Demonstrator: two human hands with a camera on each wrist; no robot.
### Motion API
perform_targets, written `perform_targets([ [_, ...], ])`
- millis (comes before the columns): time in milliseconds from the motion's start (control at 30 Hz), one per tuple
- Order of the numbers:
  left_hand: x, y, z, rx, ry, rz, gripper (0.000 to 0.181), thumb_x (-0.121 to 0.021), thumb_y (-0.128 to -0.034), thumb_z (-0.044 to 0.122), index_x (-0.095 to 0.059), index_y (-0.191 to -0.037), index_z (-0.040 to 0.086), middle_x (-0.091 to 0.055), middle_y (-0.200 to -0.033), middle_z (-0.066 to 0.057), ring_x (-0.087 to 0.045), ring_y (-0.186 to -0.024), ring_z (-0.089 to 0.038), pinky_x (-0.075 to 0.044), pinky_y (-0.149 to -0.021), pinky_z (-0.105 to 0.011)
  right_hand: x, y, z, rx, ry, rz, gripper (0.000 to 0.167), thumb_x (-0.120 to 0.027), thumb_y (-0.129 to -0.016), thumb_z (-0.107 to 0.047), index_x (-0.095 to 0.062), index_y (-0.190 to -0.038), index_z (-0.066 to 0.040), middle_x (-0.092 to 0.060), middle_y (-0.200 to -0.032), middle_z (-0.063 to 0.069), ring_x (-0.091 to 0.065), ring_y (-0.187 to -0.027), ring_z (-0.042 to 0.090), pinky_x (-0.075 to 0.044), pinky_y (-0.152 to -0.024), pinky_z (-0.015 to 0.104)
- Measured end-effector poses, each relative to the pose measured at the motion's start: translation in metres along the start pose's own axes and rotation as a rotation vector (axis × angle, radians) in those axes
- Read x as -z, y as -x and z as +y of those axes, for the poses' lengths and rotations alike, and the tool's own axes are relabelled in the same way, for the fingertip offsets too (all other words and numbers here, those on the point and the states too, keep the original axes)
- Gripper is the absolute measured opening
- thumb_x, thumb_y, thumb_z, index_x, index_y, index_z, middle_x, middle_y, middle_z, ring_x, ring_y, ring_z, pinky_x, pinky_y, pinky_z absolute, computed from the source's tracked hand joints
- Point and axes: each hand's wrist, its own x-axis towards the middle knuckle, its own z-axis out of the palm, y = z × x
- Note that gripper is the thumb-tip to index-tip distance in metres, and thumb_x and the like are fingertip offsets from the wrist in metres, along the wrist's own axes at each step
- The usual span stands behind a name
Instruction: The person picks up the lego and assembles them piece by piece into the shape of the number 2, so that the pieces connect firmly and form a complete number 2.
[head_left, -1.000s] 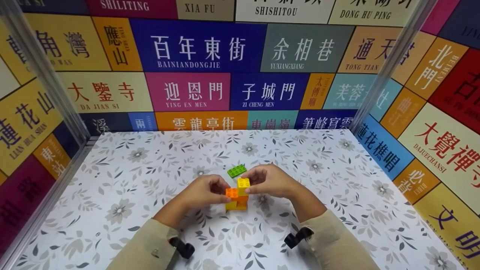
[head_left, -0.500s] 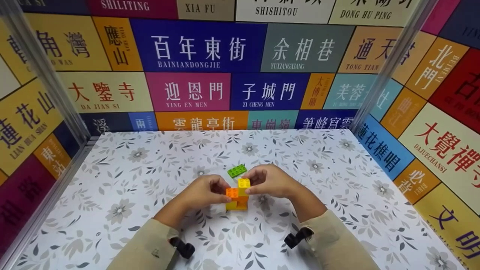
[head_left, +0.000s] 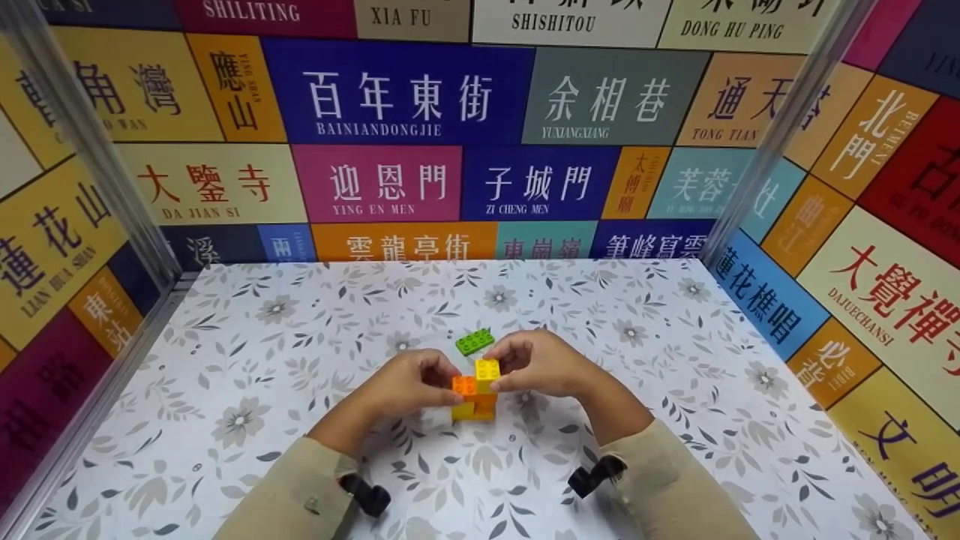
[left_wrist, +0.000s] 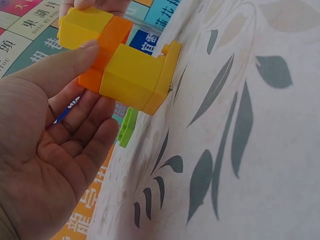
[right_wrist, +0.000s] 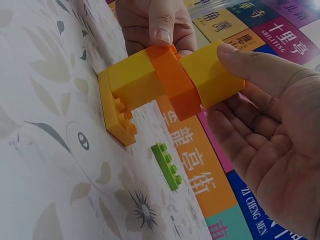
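Note:
A small stack of toy building bricks stands on the table in the middle of the head view. Its base is a flat yellow-orange brick [right_wrist: 117, 107], with a yellow brick [left_wrist: 131, 74] on one end. Across that lies an orange brick [head_left: 464, 386], which my left hand [head_left: 411, 384] pinches between thumb and fingers. My right hand [head_left: 546, 364] holds another yellow brick [head_left: 487, 376] by its side, on the right end of the orange one. These two bricks touch; whether the studs are fully pressed in, I cannot tell.
A flat green brick [head_left: 473, 342] lies on the table just behind the stack. The table [head_left: 247, 480] has a white floral cover. Panels with printed lettering [head_left: 397, 90] enclose it at the back and both sides.
My right hand and the upper yellow brick have sunk very slightly toward the orange brick. My left hand keeps its place on the orange brick, and the green brick has not moved.

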Motion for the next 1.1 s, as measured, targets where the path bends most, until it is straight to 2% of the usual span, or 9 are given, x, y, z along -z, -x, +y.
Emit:
perform_targets([
  [300,-0.0008,-0.0002,-0.0014,-0.016,0.002,0.006,0.026,-0.092,-0.0856,0.029,-0.076,-0.104,0.020,-0.076,-0.103,0.003,-0.067,-0.092,-0.015,-0.056,-0.085,-0.031,-0.0002,-0.0003,0.0010,-0.007,-0.012,-0.003,0.037,-0.092,-0.084,-0.015,-0.077,-0.118,-0.008,-0.081,-0.113,0.010,-0.078,-0.102,0.019,-0.064,-0.090,0.030],
  [567,-0.0007,-0.0007,0.0003,0.021,-0.010,0.003,0.025,-0.091,-0.0866,0.029,-0.075,-0.104,0.021,-0.075,-0.104,0.003,-0.066,-0.094,-0.016,-0.056,-0.087,-0.031,0.0007,-0.0010,0.0013,-0.029,-0.025,-0.001,0.036,-0.092,-0.084,-0.014,-0.077,-0.117,-0.008,-0.081,-0.111,0.010,-0.078,-0.100,0.019,-0.064,-0.090,0.030],
  [767,-0.0004,-0.0019,-0.0007,0.018,-0.008,0.004,0.026,-0.092,-0.0864,0.028,-0.076,-0.105,0.018,-0.076,-0.103,0.002,-0.067,-0.093,-0.015,-0.056,-0.085,-0.030,0.0010,-0.0022,0.0026,-0.047,-0.011,0.000,0.036,-0.092,-0.084,-0.014,-0.078,-0.116,-0.009,-0.082,-0.110,0.009,-0.078,-0.100,0.019,-0.064,-0.090,0.030],
  [1000,-0.0002,-0.0012,0.0009,0.038,-0.006,-0.004,0.026,-0.092,-0.0862,0.029,-0.076,-0.105,0.021,-0.076,-0.105,0.004,-0.068,-0.095,-0.016,-0.057,-0.090,-0.033,0.0011,-0.0025,0.0025,-0.051,-0.010,0.000,0.035,-0.093,-0.083,-0.014,-0.078,-0.116,-0.009,-0.082,-0.110,0.010,-0.078,-0.101,0.020,-0.064,-0.090,0.031],
  [1100,0.0001,-0.0012,0.0009,0.027,-0.010,-0.001,0.025,-0.092,-0.0862,0.028,-0.076,-0.105,0.020,-0.077,-0.104,0.003,-0.068,-0.094,-0.015,-0.057,-0.088,-0.032,0.0008,-0.0025,0.0019,-0.049,-0.015,-0.001,0.036,-0.092,-0.083,-0.013,-0.078,-0.116,-0.009,-0.082,-0.110,0.010,-0.078,-0.101,0.020,-0.064,-0.090,0.031],
])
